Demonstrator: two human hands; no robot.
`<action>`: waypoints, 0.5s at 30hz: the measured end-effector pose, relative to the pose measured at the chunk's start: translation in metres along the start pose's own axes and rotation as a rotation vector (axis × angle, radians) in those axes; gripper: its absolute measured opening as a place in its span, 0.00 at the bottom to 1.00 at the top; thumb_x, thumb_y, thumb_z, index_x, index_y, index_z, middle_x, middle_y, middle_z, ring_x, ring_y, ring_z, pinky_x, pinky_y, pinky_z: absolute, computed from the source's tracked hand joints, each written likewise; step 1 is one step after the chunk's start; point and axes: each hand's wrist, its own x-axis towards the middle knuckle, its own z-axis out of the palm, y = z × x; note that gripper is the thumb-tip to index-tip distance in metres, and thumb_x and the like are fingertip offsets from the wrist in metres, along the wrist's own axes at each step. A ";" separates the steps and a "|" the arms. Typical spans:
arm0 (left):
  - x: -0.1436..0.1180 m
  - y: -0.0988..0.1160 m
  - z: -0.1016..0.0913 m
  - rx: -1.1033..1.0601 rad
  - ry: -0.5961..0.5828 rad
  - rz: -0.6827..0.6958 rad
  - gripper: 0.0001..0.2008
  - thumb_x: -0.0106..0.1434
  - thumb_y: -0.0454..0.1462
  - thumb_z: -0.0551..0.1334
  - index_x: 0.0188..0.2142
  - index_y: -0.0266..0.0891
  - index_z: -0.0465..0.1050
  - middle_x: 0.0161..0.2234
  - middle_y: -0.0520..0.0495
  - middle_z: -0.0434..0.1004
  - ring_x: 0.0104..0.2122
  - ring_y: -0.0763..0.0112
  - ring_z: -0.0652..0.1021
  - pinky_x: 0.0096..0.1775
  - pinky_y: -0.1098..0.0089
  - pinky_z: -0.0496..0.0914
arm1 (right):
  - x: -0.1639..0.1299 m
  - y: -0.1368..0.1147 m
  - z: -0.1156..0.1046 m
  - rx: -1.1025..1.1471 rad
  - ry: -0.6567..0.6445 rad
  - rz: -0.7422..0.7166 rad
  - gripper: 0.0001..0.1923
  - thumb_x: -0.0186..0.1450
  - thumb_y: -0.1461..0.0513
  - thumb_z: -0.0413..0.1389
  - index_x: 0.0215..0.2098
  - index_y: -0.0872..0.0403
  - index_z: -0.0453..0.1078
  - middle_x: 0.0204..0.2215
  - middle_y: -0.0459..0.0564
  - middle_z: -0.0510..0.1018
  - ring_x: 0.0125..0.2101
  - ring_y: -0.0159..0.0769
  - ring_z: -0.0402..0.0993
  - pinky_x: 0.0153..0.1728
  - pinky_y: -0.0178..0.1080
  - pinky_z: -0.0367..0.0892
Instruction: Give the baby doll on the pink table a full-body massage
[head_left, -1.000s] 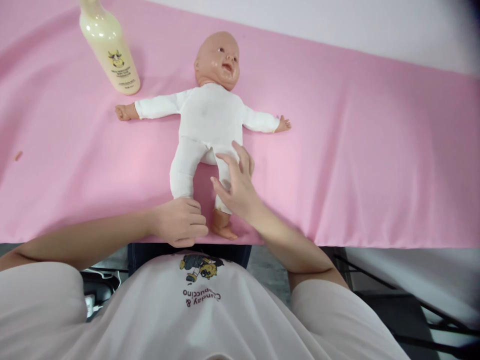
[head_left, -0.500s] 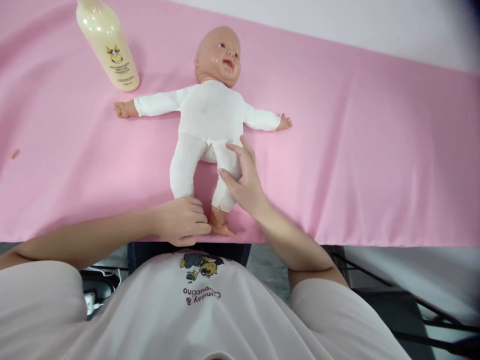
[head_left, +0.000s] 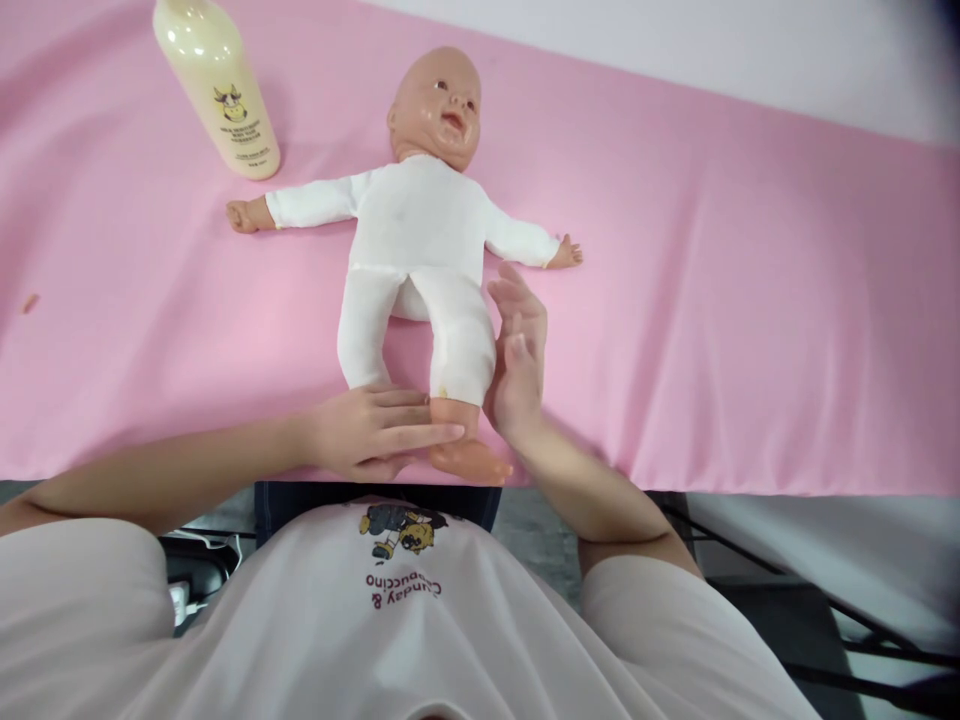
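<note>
A baby doll point(head_left: 416, 235) in a white suit lies on its back on the pink cloth point(head_left: 712, 300), arms spread, head away from me. My left hand point(head_left: 371, 432) lies over the doll's near foot on my left, fingers stretched out to the bare ankle of the other leg. My right hand point(head_left: 517, 365) presses flat against the outer side of that white-clad leg, fingers apart and pointing away from me. The foot below it hangs at the cloth's front edge.
A cream lotion bottle point(head_left: 217, 85) with a cow picture stands at the back left, near the doll's hand. A small brown scrap point(head_left: 28, 302) lies at the far left. The table's front edge runs just before my body; a dark frame shows below right.
My right hand slid from the top of the doll's leg to its outer side. My left hand opened its fingers and reached to the ankle. The leg has swung toward me.
</note>
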 end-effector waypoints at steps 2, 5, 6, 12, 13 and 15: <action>0.000 -0.002 0.000 -0.012 0.131 0.007 0.37 0.71 0.33 0.53 0.75 0.36 0.41 0.51 0.35 0.81 0.51 0.58 0.80 0.49 0.59 0.77 | 0.000 -0.001 0.003 0.005 0.051 -0.202 0.27 0.76 0.45 0.32 0.67 0.43 0.54 0.70 0.51 0.57 0.74 0.46 0.50 0.69 0.58 0.62; 0.000 -0.005 0.001 -0.046 0.263 -0.013 0.38 0.72 0.35 0.54 0.76 0.37 0.40 0.50 0.36 0.79 0.51 0.57 0.80 0.50 0.57 0.78 | -0.004 0.001 0.004 -0.017 0.044 -0.426 0.27 0.75 0.44 0.37 0.64 0.43 0.59 0.71 0.48 0.55 0.72 0.47 0.54 0.68 0.58 0.63; 0.000 -0.005 0.002 -0.067 0.279 -0.030 0.38 0.72 0.36 0.54 0.76 0.39 0.40 0.51 0.36 0.78 0.52 0.57 0.79 0.50 0.57 0.79 | -0.006 0.002 0.003 -0.032 0.038 -0.476 0.25 0.74 0.44 0.39 0.63 0.42 0.61 0.71 0.48 0.55 0.71 0.48 0.56 0.68 0.57 0.64; -0.002 -0.008 0.007 -0.100 0.238 -0.041 0.34 0.72 0.35 0.54 0.74 0.43 0.46 0.55 0.37 0.76 0.56 0.56 0.78 0.51 0.56 0.79 | -0.026 0.006 0.004 -0.232 -0.127 -0.485 0.21 0.71 0.40 0.49 0.49 0.41 0.71 0.58 0.48 0.75 0.64 0.48 0.68 0.67 0.62 0.63; -0.002 -0.008 0.007 -0.091 0.237 -0.021 0.33 0.71 0.34 0.55 0.73 0.41 0.48 0.54 0.36 0.76 0.56 0.55 0.78 0.50 0.56 0.80 | -0.028 0.006 0.005 -0.271 -0.156 -0.463 0.19 0.71 0.41 0.50 0.47 0.41 0.72 0.55 0.47 0.77 0.63 0.47 0.70 0.68 0.62 0.62; -0.002 -0.008 0.007 -0.087 0.240 0.016 0.31 0.69 0.30 0.55 0.70 0.36 0.52 0.49 0.37 0.78 0.51 0.58 0.81 0.46 0.60 0.80 | -0.028 0.004 0.007 -0.314 -0.184 -0.467 0.17 0.73 0.43 0.49 0.46 0.41 0.72 0.52 0.46 0.80 0.61 0.44 0.72 0.69 0.61 0.60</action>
